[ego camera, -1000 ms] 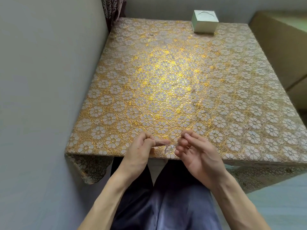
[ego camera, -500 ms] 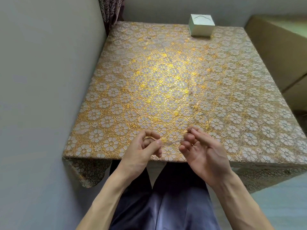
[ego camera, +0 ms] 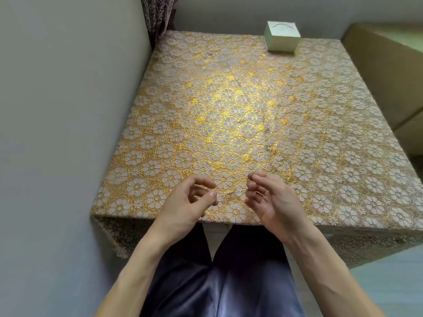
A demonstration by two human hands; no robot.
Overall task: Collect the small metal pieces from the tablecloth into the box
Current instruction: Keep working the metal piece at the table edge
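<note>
Where the head camera looks down over the near edge of the table, both hands hover just above the gold-flowered tablecloth [ego camera: 206, 110]. The left hand [ego camera: 187, 202] has its fingers curled, and its thumb and a finger pinch one end of a thin metal strand [ego camera: 231, 193]. The right hand [ego camera: 274, 202], palm turned partly up with its fingers bent inward, pinches the other end. The strand runs nearly straight between them, close over the cloth. It looks like a fine chain, though it is too thin to say for sure.

Further out on the cloth, past the right hand, a few small metal bits [ego camera: 273, 149] lie loose among the flower pattern, well apart from the hands. The box [ego camera: 282, 38], pale green and white, stands at the far edge of the table, right of centre and close to the back wall.

A grey wall [ego camera: 57, 110] runs along the table's left side, and a patterned curtain [ego camera: 158, 12] hangs in the far left corner. Dark satin trousers [ego camera: 229, 282] fill the bottom of the view between the forearms.
</note>
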